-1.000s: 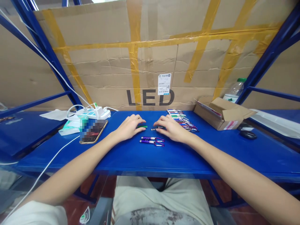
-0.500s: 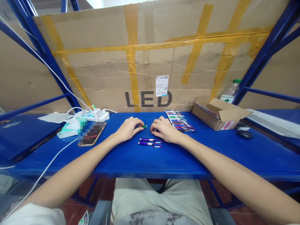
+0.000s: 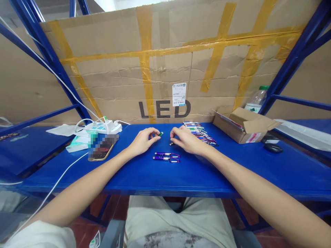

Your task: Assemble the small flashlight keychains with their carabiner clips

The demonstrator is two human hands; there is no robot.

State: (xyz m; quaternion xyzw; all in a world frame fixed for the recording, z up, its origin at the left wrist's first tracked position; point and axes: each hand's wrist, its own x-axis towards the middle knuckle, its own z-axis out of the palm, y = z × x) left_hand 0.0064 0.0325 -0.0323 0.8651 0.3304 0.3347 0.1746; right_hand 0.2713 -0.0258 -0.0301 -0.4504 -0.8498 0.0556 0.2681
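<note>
My left hand point(image 3: 145, 140) pinches a small green piece with a light end point(image 3: 160, 133), most of it hidden by the fingers; it may be part of a small penlight. My right hand point(image 3: 186, 138) is closed at the fingertips on a tiny dark and metallic piece point(image 3: 171, 143), too small to name. Two purple penlights with carabiner clips point(image 3: 161, 158) lie side by side on the blue table point(image 3: 165, 175), nearer to me than both hands. Behind my right hand, a row of several penlights in mixed colours point(image 3: 199, 131) is partly covered.
On the left are a phone point(image 3: 104, 150), a white power strip point(image 3: 110, 127) with cables, and a face mask point(image 3: 77, 144). To the right stand an open cardboard box point(image 3: 240, 125), a black mouse point(image 3: 273, 148) and a bottle point(image 3: 257, 100). A large cardboard sheet point(image 3: 116, 82) closes off the back.
My right hand has shifted slightly right, away from my left, and the tiny dark piece at its fingertips now shows. The green piece in my left hand has tilted upward.
</note>
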